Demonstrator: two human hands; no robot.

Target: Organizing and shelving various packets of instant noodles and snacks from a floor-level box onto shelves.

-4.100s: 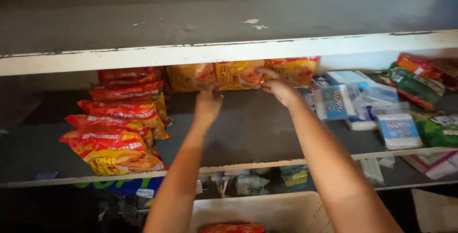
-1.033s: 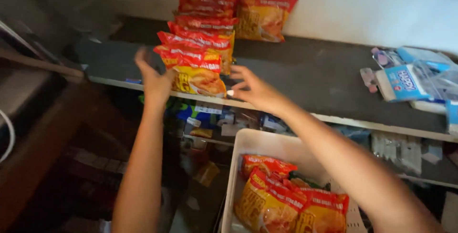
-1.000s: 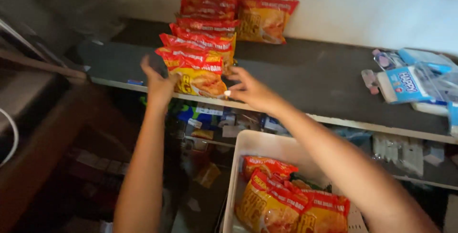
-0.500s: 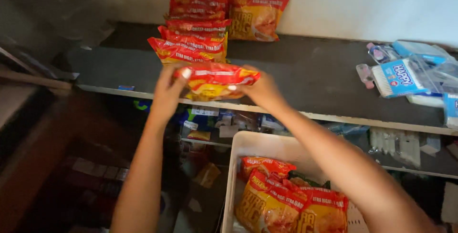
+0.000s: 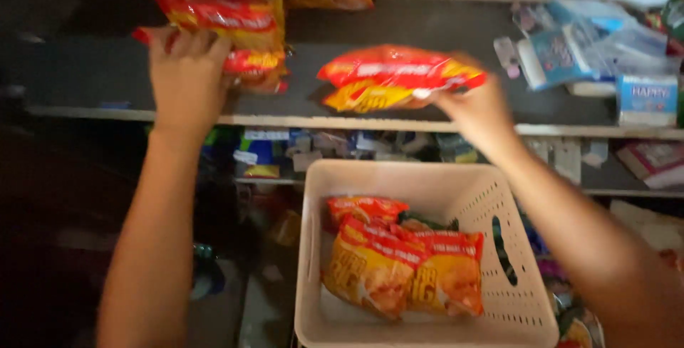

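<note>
Packet of noodles [image 5: 399, 77], red and yellow, held flat over the front edge of the dark shelf [image 5: 399, 121], pinched at its right end by the right hand [image 5: 474, 102], fingers clamped on the wrapper. Below it, white basket [image 5: 427, 177] with more red-and-yellow packets [image 5: 399, 269] lying toward its near left side. Left hand [image 5: 187, 74] pressed against the stack of packets [image 5: 228, 27] at the shelf's left part, fingers together and spread over the stack's front, steadying rather than gripping.

Likely trouble: held by one end only, so could sag or slip out, landing on the shelf edge or past the basket rim into the clutter on the lower shelf [image 5: 299, 148]. Stack leaning toward the front edge; if the palm lets go, could slide off.

Open room: bare shelf between stack and blue-and-white boxes [image 5: 584, 49] at the right; basket's far and right parts free
</note>
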